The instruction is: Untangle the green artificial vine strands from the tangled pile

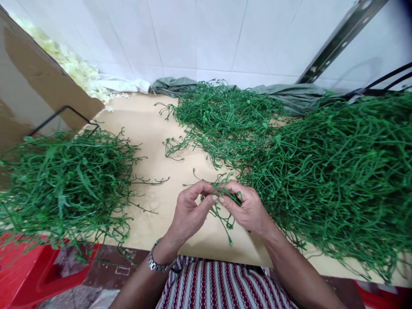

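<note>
My left hand (191, 208) and my right hand (247, 208) meet over the table in front of my body. Both are closed in a pinch, thumbs nearly touching, on a small bunch of thin green plastic-looking stems (226, 221). The bunch's small knobbed ends stick out above and below the fingers. To the right of my right hand spreads a large heap of similar stems (331, 180). Left of my left hand, across a strip of bare tabletop, lies another pile of green stems (69, 184), with some leaf-like pieces on it.
A looser heap of stems (225, 111) lies at the back against a grey-green cloth (175, 86). The tan tabletop (154, 124) meets a white wall. A cardboard box (41, 81) stands back left, pale petals (61, 56) behind it. Red stools (28, 274) stand below the table.
</note>
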The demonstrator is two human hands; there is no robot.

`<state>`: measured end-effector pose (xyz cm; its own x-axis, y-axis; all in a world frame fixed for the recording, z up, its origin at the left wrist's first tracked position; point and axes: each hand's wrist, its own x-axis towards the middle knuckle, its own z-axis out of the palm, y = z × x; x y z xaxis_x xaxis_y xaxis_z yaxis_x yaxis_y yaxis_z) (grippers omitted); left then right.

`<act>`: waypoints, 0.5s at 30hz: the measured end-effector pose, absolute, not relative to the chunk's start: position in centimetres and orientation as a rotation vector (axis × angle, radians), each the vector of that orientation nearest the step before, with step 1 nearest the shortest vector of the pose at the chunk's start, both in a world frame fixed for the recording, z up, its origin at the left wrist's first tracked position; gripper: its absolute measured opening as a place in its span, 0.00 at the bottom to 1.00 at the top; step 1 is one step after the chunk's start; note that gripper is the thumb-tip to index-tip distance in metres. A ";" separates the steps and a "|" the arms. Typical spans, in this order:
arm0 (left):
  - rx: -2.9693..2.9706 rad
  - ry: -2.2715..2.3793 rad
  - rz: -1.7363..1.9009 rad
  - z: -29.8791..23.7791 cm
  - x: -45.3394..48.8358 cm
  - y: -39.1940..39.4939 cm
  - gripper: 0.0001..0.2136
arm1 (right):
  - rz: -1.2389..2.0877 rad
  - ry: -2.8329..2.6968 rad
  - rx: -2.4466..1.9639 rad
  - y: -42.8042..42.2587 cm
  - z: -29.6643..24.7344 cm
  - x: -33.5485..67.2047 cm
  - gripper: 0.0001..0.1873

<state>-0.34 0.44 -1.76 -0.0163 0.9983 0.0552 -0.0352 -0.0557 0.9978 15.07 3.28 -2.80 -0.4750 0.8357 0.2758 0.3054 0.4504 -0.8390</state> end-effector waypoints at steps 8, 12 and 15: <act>1.646 1.188 0.953 -0.9 -1.9 0.4 0.06 | 0.966 -2.164 -0.894 3.7 -2.9 15.7 0.10; 1.823 1.021 0.778 -0.7 -2.4 0.8 0.09 | 1.029 -2.260 -0.744 3.8 -2.7 16.1 0.08; 1.862 0.849 0.682 -0.7 -2.7 1.2 0.14 | 1.132 -2.376 -0.594 4.0 -2.3 16.2 0.09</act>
<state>-2.66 1.16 -0.65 0.6042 0.7910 0.0961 0.2645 -0.3128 0.9123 16.15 4.04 -2.34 -0.8110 0.5492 0.2019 0.1893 0.5728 -0.7976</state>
